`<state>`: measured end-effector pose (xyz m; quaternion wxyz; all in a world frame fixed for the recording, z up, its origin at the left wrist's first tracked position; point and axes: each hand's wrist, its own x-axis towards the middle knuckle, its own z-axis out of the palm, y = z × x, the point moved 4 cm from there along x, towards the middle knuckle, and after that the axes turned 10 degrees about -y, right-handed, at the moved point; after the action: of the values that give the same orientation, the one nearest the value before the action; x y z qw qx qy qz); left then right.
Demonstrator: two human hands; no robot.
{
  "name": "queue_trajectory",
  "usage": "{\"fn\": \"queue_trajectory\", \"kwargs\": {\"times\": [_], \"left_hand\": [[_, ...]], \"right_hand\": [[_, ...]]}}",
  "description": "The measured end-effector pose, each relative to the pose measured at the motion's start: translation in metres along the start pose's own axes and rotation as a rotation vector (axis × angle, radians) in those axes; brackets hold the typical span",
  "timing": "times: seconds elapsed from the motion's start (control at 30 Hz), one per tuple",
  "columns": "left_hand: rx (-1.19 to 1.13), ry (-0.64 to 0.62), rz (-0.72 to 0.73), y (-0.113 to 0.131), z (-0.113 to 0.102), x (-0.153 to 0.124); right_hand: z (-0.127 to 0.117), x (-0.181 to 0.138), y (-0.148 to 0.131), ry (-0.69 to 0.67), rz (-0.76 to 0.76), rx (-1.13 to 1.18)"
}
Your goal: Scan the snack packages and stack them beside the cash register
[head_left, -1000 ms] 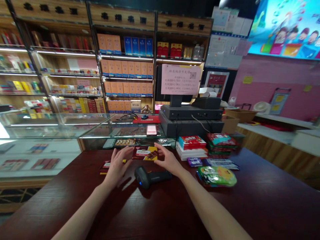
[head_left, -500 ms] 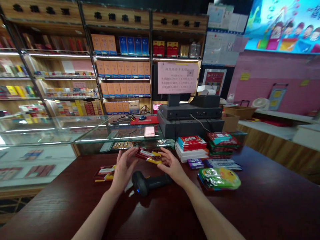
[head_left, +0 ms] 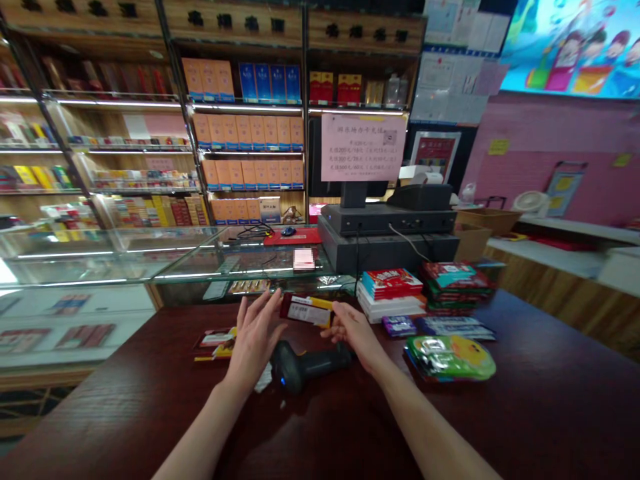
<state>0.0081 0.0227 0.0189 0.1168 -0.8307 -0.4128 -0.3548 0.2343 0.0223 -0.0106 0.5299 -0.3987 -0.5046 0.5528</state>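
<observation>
My right hand (head_left: 359, 339) pinches the right end of a dark red and yellow snack packet (head_left: 306, 312), held up above the table. A white label with dark print on the packet faces me. My left hand (head_left: 254, 341) is open by the packet's left end, its fingers stretched out; whether a fingertip touches it I cannot tell. Below the packet a black barcode scanner (head_left: 310, 365) with a blue light lies on the dark wooden table (head_left: 320, 440). Similar red and yellow packets (head_left: 213, 343) lie left of my left hand, partly hidden by it.
Stacked boxes (head_left: 391, 285), dark red and green packs (head_left: 456, 288), a purple pack (head_left: 399, 326), a blue pack (head_left: 457, 327) and a green and yellow pack (head_left: 453, 358) are on the right. Behind stand a cash register (head_left: 390, 240) and a glass counter (head_left: 240, 267).
The packet has been turned so its white label faces me. My left hand's fingers have come away from its left end, while my right hand keeps hold. The view has shifted slightly.
</observation>
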Motion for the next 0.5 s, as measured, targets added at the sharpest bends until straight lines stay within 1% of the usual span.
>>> {"fn": "queue_trajectory", "kwargs": {"times": [0.2,0.37,0.5], "left_hand": [[0.092,0.004,0.009,0.009,-0.009,0.002],[0.108,-0.047,0.046,0.012,-0.011,0.004],[0.119,-0.067,0.041,0.013,-0.013,0.004]], "right_hand": [[0.004,-0.002,-0.002,-0.018,0.047,-0.019],[0.003,-0.001,0.0,-0.026,0.058,-0.051],[0.001,0.0,0.001,-0.028,0.036,-0.041]]}}
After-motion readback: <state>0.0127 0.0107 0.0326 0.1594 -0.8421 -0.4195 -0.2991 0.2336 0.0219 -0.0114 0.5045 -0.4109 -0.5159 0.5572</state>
